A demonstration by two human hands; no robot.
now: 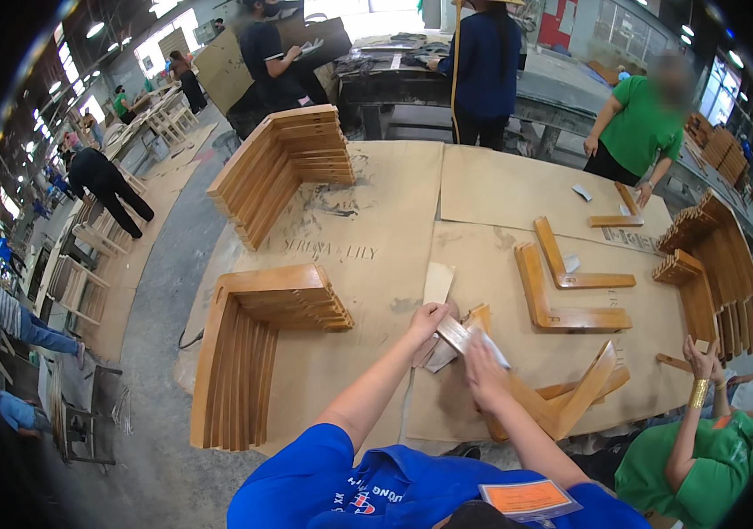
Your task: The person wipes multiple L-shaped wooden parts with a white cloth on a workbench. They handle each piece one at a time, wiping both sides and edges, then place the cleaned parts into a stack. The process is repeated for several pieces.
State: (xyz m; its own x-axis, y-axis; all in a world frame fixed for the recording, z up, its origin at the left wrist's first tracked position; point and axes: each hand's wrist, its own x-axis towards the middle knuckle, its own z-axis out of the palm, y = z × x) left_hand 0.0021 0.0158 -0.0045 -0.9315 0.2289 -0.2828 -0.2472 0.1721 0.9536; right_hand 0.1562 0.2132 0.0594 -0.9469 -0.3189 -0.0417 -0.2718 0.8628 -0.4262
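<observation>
- Wooden L-shaped piece (517,388) lies at lower centre of the frame on the cardboard-covered bench (376,220), its near end under both hands.
- Left hand (427,321) is closed around the piece's upper end.
- Right hand (482,366) lies flat, fingers spread, pressing a pale sheet of sandpaper (491,346) onto the wood.
- Stacks of similar L-shaped pieces (253,353) stand at left.

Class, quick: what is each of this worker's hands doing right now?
Left hand: closed on the upper end of the wooden piece.
Right hand: fingers flat, pressing a sheet of sandpaper onto the wooden piece.
</observation>
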